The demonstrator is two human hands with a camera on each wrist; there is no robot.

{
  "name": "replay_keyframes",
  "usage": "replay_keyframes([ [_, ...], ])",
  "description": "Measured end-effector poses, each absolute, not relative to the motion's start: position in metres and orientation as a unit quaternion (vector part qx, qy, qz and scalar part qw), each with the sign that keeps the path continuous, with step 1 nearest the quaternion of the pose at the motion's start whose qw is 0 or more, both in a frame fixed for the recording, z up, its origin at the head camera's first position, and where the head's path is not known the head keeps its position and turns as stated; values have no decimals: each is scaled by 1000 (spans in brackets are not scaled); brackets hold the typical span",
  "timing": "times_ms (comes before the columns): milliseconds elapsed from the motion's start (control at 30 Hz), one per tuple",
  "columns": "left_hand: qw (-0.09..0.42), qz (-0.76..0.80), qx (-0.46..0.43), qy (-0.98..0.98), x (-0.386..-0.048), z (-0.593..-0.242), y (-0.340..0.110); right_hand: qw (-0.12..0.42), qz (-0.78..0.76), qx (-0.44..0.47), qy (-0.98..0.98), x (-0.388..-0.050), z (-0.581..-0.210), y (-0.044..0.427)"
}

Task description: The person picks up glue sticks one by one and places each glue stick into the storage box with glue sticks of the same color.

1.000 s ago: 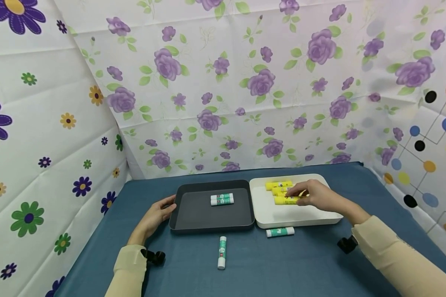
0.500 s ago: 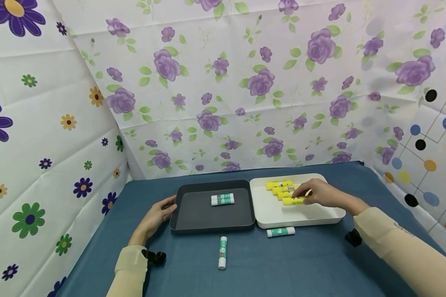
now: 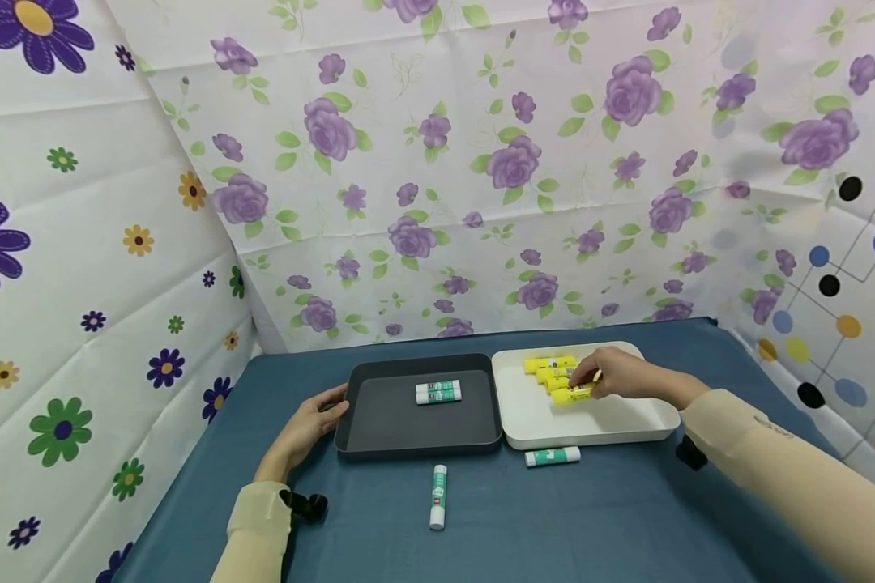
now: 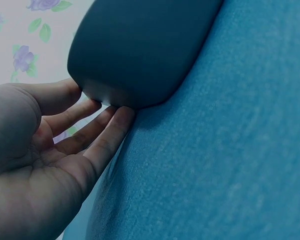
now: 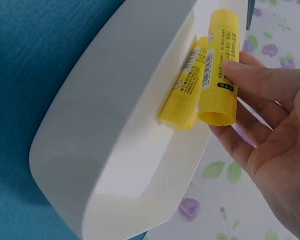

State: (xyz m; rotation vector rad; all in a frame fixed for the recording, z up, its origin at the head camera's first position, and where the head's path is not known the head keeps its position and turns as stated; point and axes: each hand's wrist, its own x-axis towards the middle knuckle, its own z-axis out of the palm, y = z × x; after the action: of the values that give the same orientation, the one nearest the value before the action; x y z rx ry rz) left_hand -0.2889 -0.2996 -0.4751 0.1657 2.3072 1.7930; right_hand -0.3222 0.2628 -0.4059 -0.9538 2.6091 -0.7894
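Observation:
My right hand [image 3: 623,374] pinches a yellow glue stick [image 3: 570,396] between thumb and fingers over the white tray [image 3: 525,429]. In the right wrist view that glue stick [image 5: 220,65] is held with its hollow end toward the camera; another yellow glue stick [image 5: 185,90] lies behind it in the tray. Several yellow glue sticks [image 3: 549,364] are grouped at the tray's left. My left hand [image 3: 308,423] touches the left side of the dark grey tray [image 3: 379,421] with extended fingers; its fingertips [image 4: 124,114] rest against the tray's end in the left wrist view.
Two green-and-white glue sticks [image 3: 438,392] lie side by side in the dark tray. On the blue cloth [image 3: 496,518] in front are one upright-pointing green-and-white glue stick [image 3: 438,496] and one lying crosswise [image 3: 552,457]. A flowered curtain [image 3: 423,186] hangs behind.
My right hand first drew the front yellow glue stick rightward, away from the others, then shifted slightly left, and the stick now tilts. My left hand stays at the dark tray.

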Motion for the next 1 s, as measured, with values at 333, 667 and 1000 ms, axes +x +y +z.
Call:
replay_keyframes([
  [333,107,599,49,792,-289,-478,-301,137,-249,-326,901,-330,-411,256],
  [667,107,601,47,790,-288,-475,-299,147,-236,-310,909,-334,-412,251],
  [1000,110,609,54,784,-289,-474,-299,148,-212,-317,912,-340,-415,252],
])
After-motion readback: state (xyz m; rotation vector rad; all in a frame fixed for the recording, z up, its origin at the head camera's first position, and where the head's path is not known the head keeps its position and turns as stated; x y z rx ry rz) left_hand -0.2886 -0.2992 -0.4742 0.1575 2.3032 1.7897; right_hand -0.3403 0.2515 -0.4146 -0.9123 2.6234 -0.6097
